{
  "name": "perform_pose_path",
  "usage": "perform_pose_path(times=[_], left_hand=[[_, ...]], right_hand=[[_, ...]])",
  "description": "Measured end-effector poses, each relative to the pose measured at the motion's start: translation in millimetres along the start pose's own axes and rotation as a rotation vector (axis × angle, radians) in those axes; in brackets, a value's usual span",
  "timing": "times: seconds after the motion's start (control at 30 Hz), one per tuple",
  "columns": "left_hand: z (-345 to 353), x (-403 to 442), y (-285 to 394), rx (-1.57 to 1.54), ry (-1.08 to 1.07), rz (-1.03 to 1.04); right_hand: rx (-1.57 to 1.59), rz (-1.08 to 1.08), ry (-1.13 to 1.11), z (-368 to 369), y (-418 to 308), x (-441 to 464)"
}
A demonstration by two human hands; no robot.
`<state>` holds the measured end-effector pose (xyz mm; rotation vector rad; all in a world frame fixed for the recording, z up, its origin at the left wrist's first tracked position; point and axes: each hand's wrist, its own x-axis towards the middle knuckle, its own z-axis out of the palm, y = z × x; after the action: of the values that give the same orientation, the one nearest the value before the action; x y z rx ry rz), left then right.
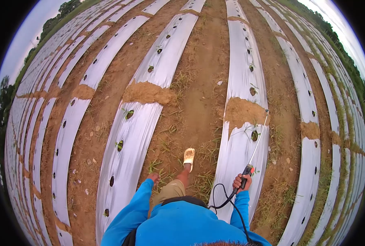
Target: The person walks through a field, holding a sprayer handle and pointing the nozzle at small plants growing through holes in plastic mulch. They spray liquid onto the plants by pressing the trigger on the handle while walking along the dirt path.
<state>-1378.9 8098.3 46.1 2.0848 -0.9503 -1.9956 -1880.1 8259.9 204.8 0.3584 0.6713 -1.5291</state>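
My right hand [242, 182] is closed around the black handle of a spray wand [257, 149]. Its thin metal lance points forward and to the right, with the nozzle end over the right edge of a plastic-covered bed, near a mound of soil [244, 111]. A black hose [235, 201] loops from the handle back toward my body. A small plant in a planting hole [254, 135] lies just left of the lance. Down at my left side hangs my left hand [154, 177], fingers curled, with nothing visible in it, near the right edge of another covered bed [123, 164].
Long beds under silvery plastic run forward on both sides, dotted with planting holes and small plants. Between them lies a dirt path [203, 94] with grass tufts. My foot in a pale, muddy clog [189, 156] is on it. A soil mound [148, 93] crosses the left bed.
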Motion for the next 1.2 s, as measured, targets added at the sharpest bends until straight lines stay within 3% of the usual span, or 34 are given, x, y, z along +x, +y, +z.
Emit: perform_pose_path(times=[0.17,0.23,0.27,0.4,0.57,0.63,0.8,0.9,1.0,1.1,1.2], left_hand=[[9.7,112.7,88.9,-0.055,-0.12,-0.064],[36.0,127.3,154.7,0.115,-0.148,-0.285],[49.3,131.6,190.0,0.106,-0.158,-0.281],[59.9,164.1,335.2,0.121,-0.114,-0.085],[57.1,253.4,464.2,0.001,-0.202,0.082],[52.8,287.4,502.4,0.054,-0.105,0.158],[39.0,352.0,551.3,-0.015,-0.062,-0.067],[59.1,306.3,638.7,-0.034,-0.055,-0.245],[68.8,305.9,706.6,0.022,0.003,-0.183],[79.1,347.2,775.4,0.231,0.021,-0.29],[89.1,405.6,838.1,0.015,0.002,-0.377]], right_hand=[[-0.06,-0.026,0.099,80.5,-49.9,108.7],[-0.009,-0.003,0.054,121.8,-79.7,141.7],[0.014,0.01,0.035,143.3,-98.0,155.4],[0.054,-0.007,-0.011,216.6,-147.4,211.1],[0.025,-0.037,-0.005,265.7,-211.9,329.4],[0.05,-0.038,-0.016,283.5,-239.6,383.1],[0.041,-0.02,-0.083,332.4,-310.3,502.5],[0.066,0.035,-0.113,365.6,-355.5,576.3],[0.109,0.069,-0.152,408.9,-399.3,637.3],[0.047,0.05,-0.099,447.1,-441.1,695.6],[0.016,0.029,-0.054,476.3,-482.5,758.9]])
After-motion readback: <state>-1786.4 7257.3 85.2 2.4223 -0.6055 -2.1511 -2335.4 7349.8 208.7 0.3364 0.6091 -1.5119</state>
